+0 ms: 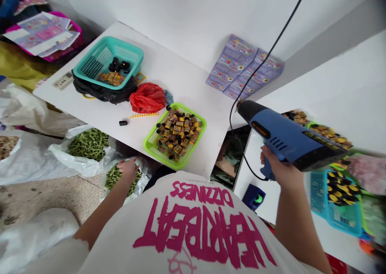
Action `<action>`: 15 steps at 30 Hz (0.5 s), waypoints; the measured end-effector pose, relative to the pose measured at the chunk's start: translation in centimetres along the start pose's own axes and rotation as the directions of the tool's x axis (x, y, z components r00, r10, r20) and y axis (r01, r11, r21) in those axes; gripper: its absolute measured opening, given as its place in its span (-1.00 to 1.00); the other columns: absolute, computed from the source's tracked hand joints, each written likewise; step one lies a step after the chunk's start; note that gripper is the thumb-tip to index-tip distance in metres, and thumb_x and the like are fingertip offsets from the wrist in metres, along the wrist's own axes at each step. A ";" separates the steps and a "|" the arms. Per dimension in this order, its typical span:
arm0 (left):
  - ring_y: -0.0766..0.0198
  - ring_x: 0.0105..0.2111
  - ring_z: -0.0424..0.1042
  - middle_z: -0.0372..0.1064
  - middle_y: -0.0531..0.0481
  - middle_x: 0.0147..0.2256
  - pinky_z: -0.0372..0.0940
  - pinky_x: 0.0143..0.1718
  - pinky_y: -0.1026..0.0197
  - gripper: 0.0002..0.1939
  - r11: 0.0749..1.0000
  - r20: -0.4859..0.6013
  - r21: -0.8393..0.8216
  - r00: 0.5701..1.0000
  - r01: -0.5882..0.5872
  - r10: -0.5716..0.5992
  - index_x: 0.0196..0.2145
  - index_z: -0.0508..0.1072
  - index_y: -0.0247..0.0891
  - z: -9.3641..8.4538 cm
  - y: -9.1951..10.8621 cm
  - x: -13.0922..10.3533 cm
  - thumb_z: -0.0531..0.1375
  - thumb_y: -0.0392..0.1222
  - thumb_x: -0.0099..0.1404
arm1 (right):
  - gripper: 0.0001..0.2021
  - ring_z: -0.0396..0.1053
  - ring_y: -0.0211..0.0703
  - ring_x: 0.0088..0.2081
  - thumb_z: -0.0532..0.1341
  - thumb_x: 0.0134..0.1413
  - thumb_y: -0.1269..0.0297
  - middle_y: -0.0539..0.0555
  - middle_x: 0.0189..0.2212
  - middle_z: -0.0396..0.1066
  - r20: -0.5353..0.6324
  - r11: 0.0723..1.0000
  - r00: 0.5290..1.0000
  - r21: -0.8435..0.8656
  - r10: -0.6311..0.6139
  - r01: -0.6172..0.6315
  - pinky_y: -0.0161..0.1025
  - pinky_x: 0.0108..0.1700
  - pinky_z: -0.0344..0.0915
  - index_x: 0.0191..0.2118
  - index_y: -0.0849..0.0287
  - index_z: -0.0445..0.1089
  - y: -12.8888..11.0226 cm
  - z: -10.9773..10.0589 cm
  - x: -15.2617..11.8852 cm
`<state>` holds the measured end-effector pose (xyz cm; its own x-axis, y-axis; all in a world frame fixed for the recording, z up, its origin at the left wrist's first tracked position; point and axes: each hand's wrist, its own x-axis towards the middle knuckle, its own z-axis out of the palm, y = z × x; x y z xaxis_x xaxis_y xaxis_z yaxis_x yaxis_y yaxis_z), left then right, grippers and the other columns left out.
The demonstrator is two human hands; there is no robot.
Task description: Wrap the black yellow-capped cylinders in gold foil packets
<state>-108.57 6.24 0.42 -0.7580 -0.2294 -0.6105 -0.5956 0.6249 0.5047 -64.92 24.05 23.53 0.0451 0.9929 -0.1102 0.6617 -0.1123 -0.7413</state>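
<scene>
My right hand (280, 166) is wrapped round the handle of a blue heat gun (271, 131). The gun's black nozzle points up and left, over the gap between two white tables, and its cord runs up past the wall. Low on the left, my left hand (128, 170) reaches into a plastic bag of small green pieces (112, 178); its fingers look apart, though their tips are partly hidden. On the table in front, a lime-green basket (197, 149) holds many small wrapped cylinders (177, 131) with black or yellow ends.
A turquoise basket (90, 51), a red plastic bag (148, 98) and a black cylinder (123, 123) lie on the left table (181, 79). Purple boxes (241, 67) are stacked by the wall. Right, a blue basket (343, 217) holds black-and-yellow parts. Another bag (57, 155) holds green pieces.
</scene>
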 end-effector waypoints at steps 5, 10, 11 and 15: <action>0.08 -0.03 0.40 0.19 -0.21 0.18 0.49 -0.19 0.08 -0.47 1.000 0.020 -0.007 1.000 0.003 -0.003 0.22 0.22 -0.22 -0.1 0.8 -0.6 0.24 -0.22 0.35 | -0.64 0.32 -0.20 -0.54 0.33 0.03 -0.08 0.02 -0.55 0.37 0.008 1.000 1.000 -0.010 0.006 -0.006 -0.21 -0.47 0.37 -0.43 0.13 0.36 0.7 0.2 -0.5; 0.07 -0.01 0.39 0.17 -0.21 0.19 0.48 -0.17 0.06 -0.46 1.000 0.053 -0.008 0.999 -0.002 0.002 0.23 0.22 -0.21 -0.2 0.8 -1.0 0.25 -0.23 0.35 | -0.63 0.33 -0.19 -0.54 0.33 0.01 -0.10 0.01 -0.56 0.37 -0.026 0.999 0.999 0.010 0.036 -0.036 -0.21 -0.46 0.38 -0.44 0.12 0.35 1.2 0.1 -1.1; 0.07 -0.01 0.40 0.18 -0.21 0.19 0.48 -0.17 0.06 -0.46 1.000 0.059 -0.007 0.998 -0.004 0.005 0.23 0.22 -0.21 -0.1 0.7 -1.1 0.25 -0.23 0.34 | -0.62 0.33 -0.20 -0.54 0.33 0.01 -0.11 0.01 -0.57 0.37 -0.031 0.999 0.999 -0.001 0.037 -0.037 -0.21 -0.45 0.38 -0.46 0.12 0.35 1.1 0.0 -1.2; 0.11 -0.07 0.42 0.23 -0.19 0.14 0.48 -0.20 0.08 -0.50 1.000 0.073 0.001 0.997 -0.022 0.022 0.21 0.24 -0.23 0.2 0.4 -1.4 0.24 -0.21 0.36 | -0.57 0.34 -0.20 -0.54 0.31 0.01 -0.16 0.03 -0.57 0.38 -0.027 0.997 0.999 -0.072 0.041 -0.043 -0.22 -0.43 0.37 -0.50 0.14 0.35 1.1 -0.7 -1.8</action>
<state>-107.69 7.02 1.34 -0.7493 -0.1603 -0.6425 -0.5784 0.6307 0.5173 -63.76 22.12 23.34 0.0924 0.9882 -0.1222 0.7112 -0.1514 -0.6865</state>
